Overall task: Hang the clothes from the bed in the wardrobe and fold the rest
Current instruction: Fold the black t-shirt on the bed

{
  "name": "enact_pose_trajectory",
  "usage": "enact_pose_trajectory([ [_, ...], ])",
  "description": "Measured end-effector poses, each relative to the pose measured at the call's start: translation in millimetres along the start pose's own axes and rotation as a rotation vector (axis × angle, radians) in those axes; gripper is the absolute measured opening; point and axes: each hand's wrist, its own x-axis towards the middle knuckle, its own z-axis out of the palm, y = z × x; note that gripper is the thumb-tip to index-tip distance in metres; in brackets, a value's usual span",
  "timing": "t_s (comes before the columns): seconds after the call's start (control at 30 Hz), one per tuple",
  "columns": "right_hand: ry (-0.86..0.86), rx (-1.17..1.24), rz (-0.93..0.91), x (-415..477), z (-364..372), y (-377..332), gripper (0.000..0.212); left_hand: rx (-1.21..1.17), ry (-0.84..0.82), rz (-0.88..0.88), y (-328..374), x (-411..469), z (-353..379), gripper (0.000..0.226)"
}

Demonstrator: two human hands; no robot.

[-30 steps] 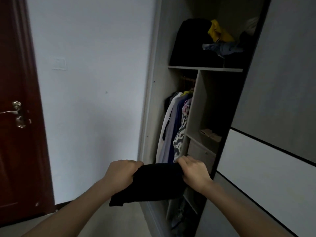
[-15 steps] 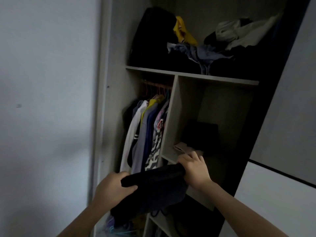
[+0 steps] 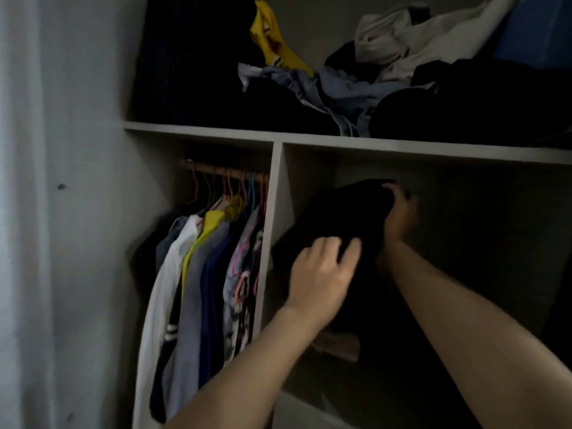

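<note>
Item: folded black garment (image 3: 337, 218), in the wardrobe (image 3: 272, 212), right-hand compartment, long axis slanting from near-left up to far-right. We grip its near end with our left hand (image 3: 322, 274), its far end with our right hand (image 3: 399, 212).

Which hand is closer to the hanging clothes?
Left. The left hand holds the black garment just past the divider from the hanging clothes; the right hand grips it farther right.

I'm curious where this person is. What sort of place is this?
Likely a bedroom, at an open wardrobe: shirts hang from a rail, and loose clothes pile on the top shelf.
</note>
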Motion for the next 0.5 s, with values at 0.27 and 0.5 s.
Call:
enact_pose_trajectory([
  [0.27, -0.456, -1.099, 0.188, 112.3, -53.0, 171.2, 0.049, -0.005, -1.104, -0.105, -46.6, -24.5, 178.7, 0.094],
  [0.5, -0.76, -1.199, 0.132, 51.2, -12.2, 218.5, 0.048, -0.055, -1.221, -0.131, -56.3, -50.5, 213.3, 0.087],
])
